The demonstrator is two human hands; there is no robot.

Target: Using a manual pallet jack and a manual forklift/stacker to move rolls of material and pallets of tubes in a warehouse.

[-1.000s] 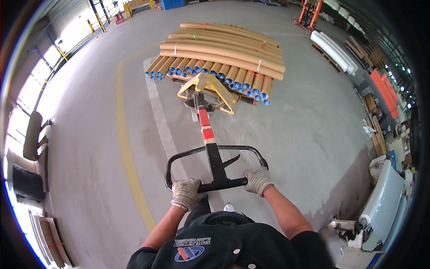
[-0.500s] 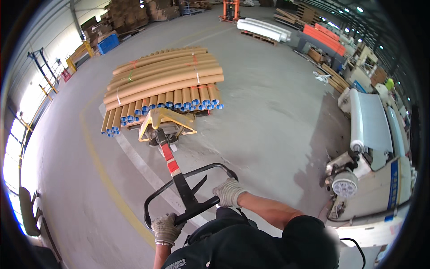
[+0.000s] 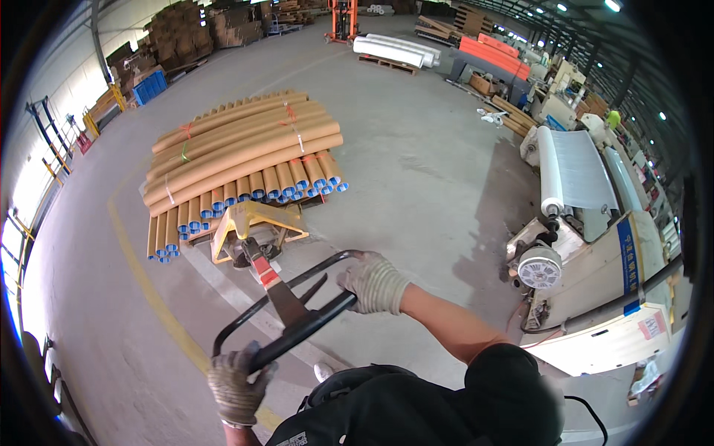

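Observation:
Both my hands wear light knitted gloves and grip the black loop handle (image 3: 299, 336) of a pallet jack. My left hand (image 3: 239, 383) is closed round the handle's left end. Higher up, my right hand (image 3: 375, 284) closes round its right end. A shaft with red and white bands runs from the handle to the jack's yellow body (image 3: 256, 215). Beyond that body lies a load of long brown cardboard tubes (image 3: 242, 152), strapped in bundles, the upper layer crosswise over the lower. Blue shows at the lower tubes' ends. The pallet beneath is mostly hidden.
On the right stands a machine with a white film roll (image 3: 550, 171) and a cream cabinet (image 3: 587, 297). White rolls (image 3: 394, 50) lie on a pallet farther back, near an orange lift (image 3: 343, 21). Stacked cardboard (image 3: 178, 33) and a blue bin (image 3: 150, 88) stand far left.
The handle has swung up and left of my body, with both hands still on it. My right arm reaches farther forward. The load and the machine on the right appear shifted left in view.

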